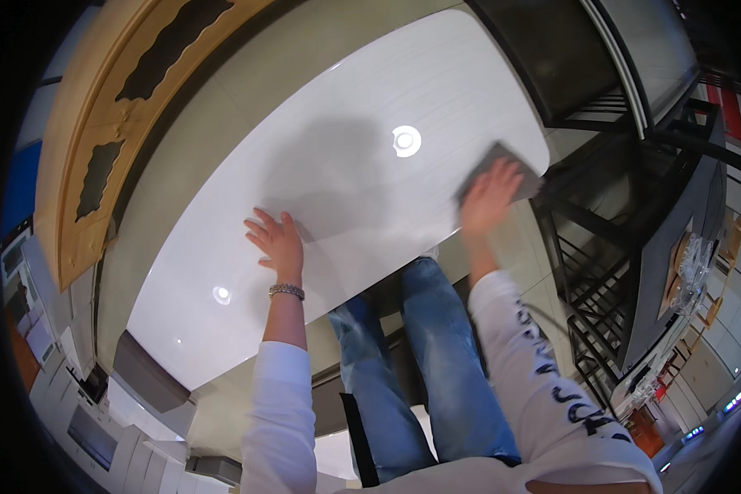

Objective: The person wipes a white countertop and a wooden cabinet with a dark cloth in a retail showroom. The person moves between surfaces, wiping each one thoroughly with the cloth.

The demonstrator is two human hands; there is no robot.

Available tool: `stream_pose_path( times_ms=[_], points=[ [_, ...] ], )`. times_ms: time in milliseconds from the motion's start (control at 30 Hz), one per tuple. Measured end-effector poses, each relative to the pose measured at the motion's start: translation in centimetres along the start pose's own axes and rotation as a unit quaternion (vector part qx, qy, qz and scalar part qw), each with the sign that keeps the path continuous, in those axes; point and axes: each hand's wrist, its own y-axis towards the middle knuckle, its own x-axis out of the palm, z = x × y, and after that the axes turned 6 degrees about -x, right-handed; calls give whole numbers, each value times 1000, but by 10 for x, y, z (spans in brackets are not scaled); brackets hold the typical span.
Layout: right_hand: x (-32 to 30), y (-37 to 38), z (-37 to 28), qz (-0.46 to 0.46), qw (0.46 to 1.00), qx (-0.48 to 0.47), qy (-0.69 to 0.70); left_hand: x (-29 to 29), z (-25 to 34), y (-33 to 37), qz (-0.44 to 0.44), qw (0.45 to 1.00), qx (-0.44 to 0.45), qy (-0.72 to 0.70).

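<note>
A long white glossy table (436, 66) with rounded corners stretches in front of me. At its right end my right hand (489, 198), blurred by motion, holds a dark grey cloth (525, 174) under its palm and fingers. The cloth lies over the table's near right corner, and part of it reaches the edge. My left hand (278, 243) is open, its fingers spread on or just over the tabletop left of the middle, with nothing in it. A bracelet (286, 291) circles the left wrist.
A wooden cabinet (99, 123) with dark shaped panels stands beyond the table at the left. Black metal frames (593, 222) crowd the right side. Farther right, a dark table (667, 247) bears clear plastic-wrapped items (693, 272). A grey-brown block-like seat (148, 370) adjoins the table's left end.
</note>
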Motion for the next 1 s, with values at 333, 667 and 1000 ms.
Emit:
stream_pose_path(
  times_ms=[333, 667, 1000],
  points=[
    [-10, -8, -2, -83, 980, -175, -44, 22, 17, 22, -31, 993, -67, 89],
    [19, 149, 7, -3, 997, 41, -67, 14, 23, 16, -53, 985, -95, 133],
    [67, 230, -181, -63, 963, -259, -34, 9, 38, 5, -70, 986, -98, 116]
  ],
)
